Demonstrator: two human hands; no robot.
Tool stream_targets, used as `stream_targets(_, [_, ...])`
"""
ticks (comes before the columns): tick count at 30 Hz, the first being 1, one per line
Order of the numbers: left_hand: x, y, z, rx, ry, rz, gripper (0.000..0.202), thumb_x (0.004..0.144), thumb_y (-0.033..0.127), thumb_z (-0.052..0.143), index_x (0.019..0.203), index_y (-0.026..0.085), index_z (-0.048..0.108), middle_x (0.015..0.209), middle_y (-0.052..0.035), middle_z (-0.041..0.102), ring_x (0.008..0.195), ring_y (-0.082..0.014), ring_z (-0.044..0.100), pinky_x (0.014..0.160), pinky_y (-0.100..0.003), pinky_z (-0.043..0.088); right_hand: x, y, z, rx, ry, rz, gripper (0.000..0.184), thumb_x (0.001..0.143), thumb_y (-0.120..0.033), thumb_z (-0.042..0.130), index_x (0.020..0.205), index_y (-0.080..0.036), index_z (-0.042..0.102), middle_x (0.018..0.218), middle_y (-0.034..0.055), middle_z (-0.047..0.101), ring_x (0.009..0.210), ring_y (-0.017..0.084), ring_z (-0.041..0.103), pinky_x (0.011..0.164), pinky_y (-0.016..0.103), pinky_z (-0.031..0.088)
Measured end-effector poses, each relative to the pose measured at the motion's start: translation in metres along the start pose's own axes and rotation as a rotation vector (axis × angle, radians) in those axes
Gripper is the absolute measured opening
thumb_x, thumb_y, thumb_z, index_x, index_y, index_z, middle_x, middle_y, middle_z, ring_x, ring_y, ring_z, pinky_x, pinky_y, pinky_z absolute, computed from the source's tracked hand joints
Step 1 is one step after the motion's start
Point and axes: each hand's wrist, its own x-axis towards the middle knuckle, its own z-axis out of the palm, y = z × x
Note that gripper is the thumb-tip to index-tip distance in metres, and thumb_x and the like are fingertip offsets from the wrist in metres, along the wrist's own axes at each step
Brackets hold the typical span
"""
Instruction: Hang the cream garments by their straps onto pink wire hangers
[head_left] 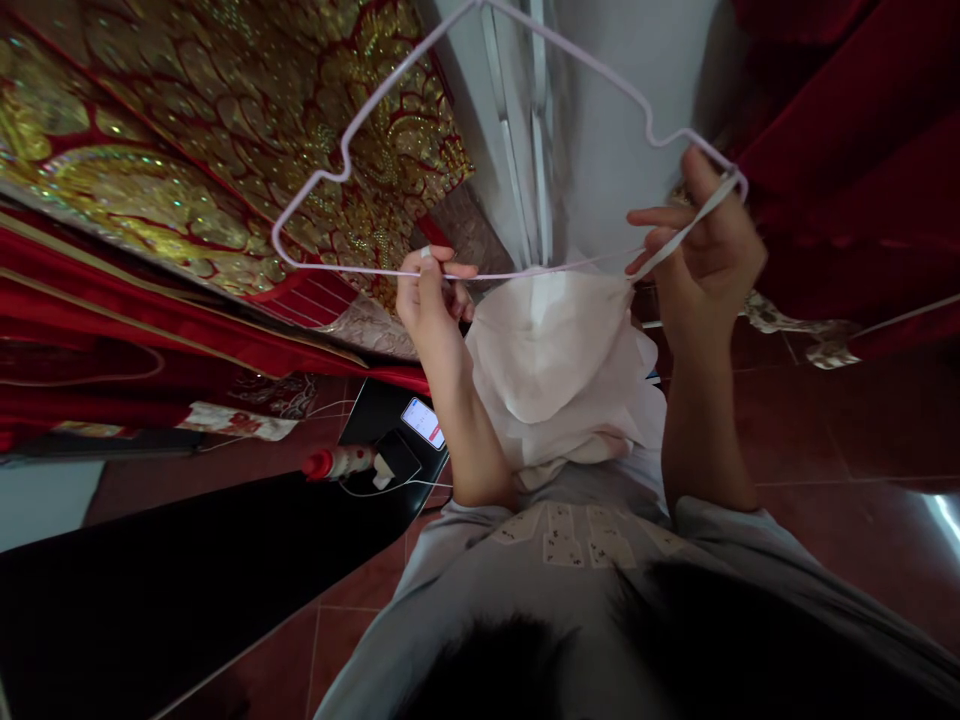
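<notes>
I have the left hand [433, 300] pinching the lower bar of the lilac clothes hanger [367, 270]. The right hand [712, 262], fingers partly spread, meets its right corner and a white strap [684, 235]; I can't tell whether it's pinching. The pale garment [551, 345] lies just below.

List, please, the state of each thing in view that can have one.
Hanger: held up, top out of view
Left hand: fingers closed on the hanger's lower bar
Strap: nearly straight, reaching the hanger's right end
Right hand: fingers partly curled, strap across them
White cloth: loose, creased
Phone: screen lit
Bottle: cap on
</notes>
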Motion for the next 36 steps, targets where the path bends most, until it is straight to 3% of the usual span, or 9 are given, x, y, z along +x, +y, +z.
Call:
stream_targets(4, [-0.003, -0.003, 0.0, 0.002, -0.027, -0.016, 0.026, 0.112, 0.036, 0.066, 0.09, 0.021, 0.066, 0.076, -0.0003, 0.068, 0.045, -0.0104, 0.034, 0.045, -0.026, 0.031, 0.01, 0.003, -0.017, 0.041, 0.26, -0.247, 0.036, 0.101, -0.052, 0.075, 0.136, -0.043, 0.078, 0.114, 0.0018, 0.082, 0.069, 0.018, 0.075, 0.048, 0.031, 0.053])
stream_targets(8, [-0.003, -0.004, 0.002, -0.017, -0.01, -0.003, 0.028, 0.111, 0.037, 0.067, 0.088, 0.021, 0.065, 0.074, 0.0002, 0.066, 0.044, -0.01, 0.031, 0.043, -0.024, 0.031, 0.015, 0.005, -0.026, -0.057, 0.537, -0.421, 0.031, 0.111, -0.033, 0.059, 0.13, -0.044, 0.081, 0.099, -0.0062, 0.081, 0.059, 0.013, 0.07, 0.049, 0.027, 0.051])
stream_targets(12, [-0.002, -0.005, 0.002, 0.001, 0.013, -0.007, 0.03, 0.111, 0.04, 0.07, 0.088, 0.021, 0.065, 0.076, 0.0002, 0.069, 0.044, -0.0096, 0.034, 0.043, -0.023, 0.032, 0.006, 0.002, -0.014, -0.026, 0.723, -0.506, 0.032, 0.114, -0.037, 0.053, 0.13, -0.044, 0.08, 0.089, -0.0059, 0.075, 0.072, 0.015, 0.074, 0.071, 0.034, 0.064])
stream_targets(15, [-0.004, -0.003, 0.004, -0.003, 0.007, -0.015, 0.027, 0.111, 0.035, 0.069, 0.088, 0.021, 0.066, 0.076, -0.0002, 0.07, 0.043, -0.0092, 0.035, 0.043, -0.023, 0.031, -0.005, -0.007, 0.0, -0.073, 0.478, -0.443, 0.032, 0.108, -0.047, 0.064, 0.138, -0.041, 0.074, 0.105, -0.0014, 0.079, 0.095, 0.024, 0.08, 0.091, 0.049, 0.065])
stream_targets(19, [-0.009, 0.005, 0.01, -0.038, 0.02, -0.044, 0.032, 0.114, 0.017, 0.057, 0.084, 0.019, 0.065, 0.07, -0.0005, 0.069, 0.042, -0.0086, 0.032, 0.041, -0.021, 0.028, -0.004, -0.023, 0.012, -0.128, 0.077, -0.366, 0.044, 0.098, -0.052, 0.075, 0.14, -0.038, 0.072, 0.11, 0.0027, 0.084, 0.093, 0.028, 0.079, 0.085, 0.05, 0.063])
stream_targets(23, [-0.011, 0.008, 0.014, -0.044, 0.031, -0.05, 0.035, 0.116, 0.013, 0.052, 0.083, 0.018, 0.064, 0.069, -0.0008, 0.07, 0.042, -0.0084, 0.03, 0.042, -0.02, 0.025, 0.009, -0.03, 0.015, -0.301, -0.188, -0.381, 0.04, 0.099, -0.059, 0.071, 0.133, -0.038, 0.075, 0.108, 0.0006, 0.086, 0.098, 0.028, 0.078, 0.096, 0.053, 0.059])
stream_targets(28, [-0.012, 0.001, 0.01, -0.01, 0.005, -0.022, 0.028, 0.11, 0.035, 0.071, 0.087, 0.02, 0.066, 0.077, -0.0014, 0.072, 0.045, -0.0097, 0.034, 0.045, -0.024, 0.029, 0.009, -0.026, 0.017, -0.304, -0.275, -0.258, 0.053, 0.099, -0.063, 0.069, 0.145, -0.035, 0.069, 0.098, 0.0002, 0.083, 0.079, 0.024, 0.069, 0.103, 0.058, 0.053])
stream_targets(32, [-0.009, -0.002, -0.004, 0.023, 0.003, 0.037, 0.028, 0.108, 0.05, 0.068, 0.099, 0.023, 0.073, 0.095, -0.0087, 0.078, 0.054, -0.0146, 0.047, 0.051, -0.029, 0.038, 0.006, -0.025, 0.017, -0.263, -0.289, -0.199, 0.056, 0.099, -0.067, 0.066, 0.147, -0.039, 0.066, 0.097, -0.0008, 0.082, 0.079, 0.026, 0.067, 0.105, 0.061, 0.052])
stream_targets(36, [0.006, -0.001, -0.033, 0.085, 0.102, 0.186, 0.028, 0.112, 0.031, 0.049, 0.104, 0.022, 0.073, 0.099, -0.0082, 0.079, 0.064, -0.0162, 0.06, 0.055, -0.031, 0.038, 0.006, -0.024, 0.016, -0.279, -0.275, -0.153, 0.053, 0.1, -0.069, 0.063, 0.143, -0.039, 0.068, 0.101, 0.0001, 0.083, 0.087, 0.027, 0.07, 0.107, 0.06, 0.052])
